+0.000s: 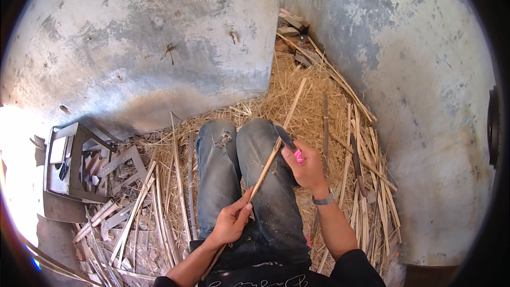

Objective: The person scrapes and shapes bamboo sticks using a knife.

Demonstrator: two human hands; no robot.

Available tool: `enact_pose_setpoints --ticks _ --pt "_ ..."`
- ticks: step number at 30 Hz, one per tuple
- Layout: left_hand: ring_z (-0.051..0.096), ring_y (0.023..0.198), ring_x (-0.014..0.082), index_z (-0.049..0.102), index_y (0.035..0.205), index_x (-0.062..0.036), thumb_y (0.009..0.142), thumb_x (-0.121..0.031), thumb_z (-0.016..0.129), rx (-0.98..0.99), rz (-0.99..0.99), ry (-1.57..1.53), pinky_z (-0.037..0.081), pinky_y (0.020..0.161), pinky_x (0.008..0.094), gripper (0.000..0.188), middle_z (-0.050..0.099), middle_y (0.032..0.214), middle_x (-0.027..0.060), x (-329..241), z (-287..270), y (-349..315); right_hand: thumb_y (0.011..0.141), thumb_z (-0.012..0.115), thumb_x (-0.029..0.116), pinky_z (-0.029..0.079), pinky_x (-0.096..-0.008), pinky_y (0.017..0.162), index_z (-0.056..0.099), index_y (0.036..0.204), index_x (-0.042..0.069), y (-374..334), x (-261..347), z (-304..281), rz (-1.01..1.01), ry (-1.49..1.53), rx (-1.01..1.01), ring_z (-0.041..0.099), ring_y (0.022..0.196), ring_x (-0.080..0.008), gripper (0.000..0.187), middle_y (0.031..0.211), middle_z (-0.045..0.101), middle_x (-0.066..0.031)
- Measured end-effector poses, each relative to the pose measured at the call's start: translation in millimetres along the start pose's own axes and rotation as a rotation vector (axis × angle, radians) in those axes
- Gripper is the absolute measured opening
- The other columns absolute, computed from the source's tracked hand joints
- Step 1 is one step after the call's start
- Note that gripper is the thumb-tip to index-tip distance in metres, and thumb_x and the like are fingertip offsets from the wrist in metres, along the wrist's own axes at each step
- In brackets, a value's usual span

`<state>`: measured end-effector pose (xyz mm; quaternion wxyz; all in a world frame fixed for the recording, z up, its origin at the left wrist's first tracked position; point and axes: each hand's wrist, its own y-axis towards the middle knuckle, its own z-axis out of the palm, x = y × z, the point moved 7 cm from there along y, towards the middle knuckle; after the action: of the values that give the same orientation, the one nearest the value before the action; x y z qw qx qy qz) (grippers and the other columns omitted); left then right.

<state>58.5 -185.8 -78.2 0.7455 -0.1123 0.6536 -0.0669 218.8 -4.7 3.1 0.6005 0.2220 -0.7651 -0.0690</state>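
Observation:
A long, narrow bamboo strip [262, 175] slants across my right thigh, its far end pointing up over the straw. My left hand [232, 223] is closed around its lower part, thumb on top. In my right hand [309, 167] is a knife [285, 137] with a dark blade; pink shows at its grip. The blade lies against the strip just past my right knee, where the strip has a darker joint. A metal-banded watch [323, 197] is on my right wrist. My knees, in worn blue jeans [219, 165], are side by side under the work.
Pale shavings [297, 82] cover the floor ahead. Many long strips [366, 212] lie along the right wall, beside a dark-bladed tool [356, 162] with a wooden handle. More strips [159, 218] lie at left near a tipped wooden stool [79, 186]. Stained walls [175, 32] stand ahead and right.

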Motion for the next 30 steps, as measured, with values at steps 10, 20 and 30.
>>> enact_pose_setpoints --ticks 10,20,30 --pt "0.026 0.055 0.0054 0.031 0.16 -0.0088 0.112 -0.021 0.042 0.177 -0.166 -0.431 0.028 0.049 0.0221 0.051 0.029 0.069 -0.0051 7 2 -4 0.106 0.053 0.031 0.036 -0.0395 0.053 0.058 0.075 0.0 -9 5 10 0.026 -0.204 0.191 0.045 0.052 -0.027 0.044 0.058 0.051 -0.0132" --pt "0.024 0.054 0.0057 0.035 0.16 -0.0136 0.112 -0.022 0.044 0.158 -0.244 -0.525 0.027 0.047 0.0221 0.05 0.028 0.068 -0.0047 3 9 -9 0.103 0.054 0.042 0.046 -0.0471 0.05 0.061 0.083 0.006 -33 20 29 -0.036 -0.647 0.478 0.062 0.052 -0.0376 0.042 0.056 0.058 -0.0162" --pt "0.044 0.065 0.0032 0.041 0.157 -0.011 0.108 -0.016 0.052 -0.09 -0.03 0.099 0.041 0.06 0.0211 0.05 0.049 0.075 -0.0054 -15 4 -11 0.104 0.047 0.049 0.05 -0.0478 0.044 0.064 0.086 0.005 -21 1 39 -0.246 -0.835 0.488 0.062 0.048 -0.0388 0.05 0.051 0.058 -0.017"
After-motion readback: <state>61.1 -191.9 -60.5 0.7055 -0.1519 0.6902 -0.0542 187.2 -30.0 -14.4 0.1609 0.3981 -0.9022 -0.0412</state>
